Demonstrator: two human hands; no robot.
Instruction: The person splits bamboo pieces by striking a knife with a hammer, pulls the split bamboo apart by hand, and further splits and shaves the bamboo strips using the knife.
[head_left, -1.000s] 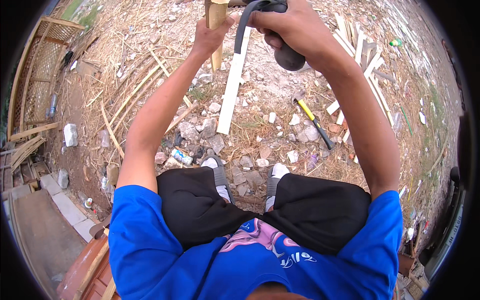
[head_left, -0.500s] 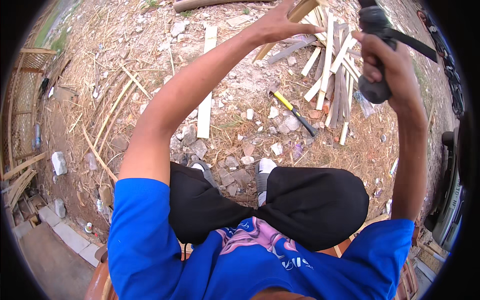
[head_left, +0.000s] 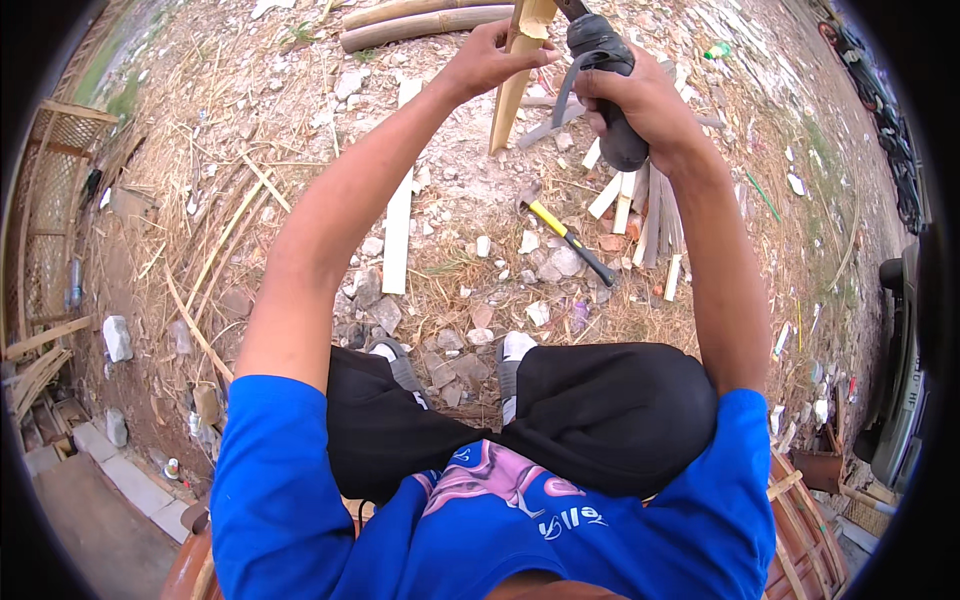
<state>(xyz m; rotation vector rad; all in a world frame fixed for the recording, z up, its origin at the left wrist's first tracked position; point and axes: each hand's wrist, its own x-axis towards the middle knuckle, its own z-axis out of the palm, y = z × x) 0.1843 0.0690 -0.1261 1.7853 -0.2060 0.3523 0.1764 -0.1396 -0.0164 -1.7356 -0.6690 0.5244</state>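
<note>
At the top middle, my left hand (head_left: 484, 66) is closed on an upright split wood or bamboo piece (head_left: 508, 108), its thumb stretched across the side. The upper end of the piece looks roughly cut. Just right of it, my right hand (head_left: 645, 100) grips the thick black handle of a tool (head_left: 598, 45) with a loose dark strap. A bit of dark metal extends from that handle past the top edge, so the tool's head is hidden. Below both hands lies a hammer (head_left: 565, 235) with a yellow and black handle, touching neither.
A pale flat board (head_left: 398, 225) lies left of the hammer. Several wood strips (head_left: 650, 205) are piled under my right forearm. Bamboo poles (head_left: 425, 28) lie at the far side. Stones and straw litter the ground. A lattice panel (head_left: 45, 220) stands at left, a parked vehicle (head_left: 895, 370) at right.
My right hand has swung left with the black-handled tool, close to the wood piece. My left hand has shifted left, and the piece stands more upright. The hammer stays on the ground.
</note>
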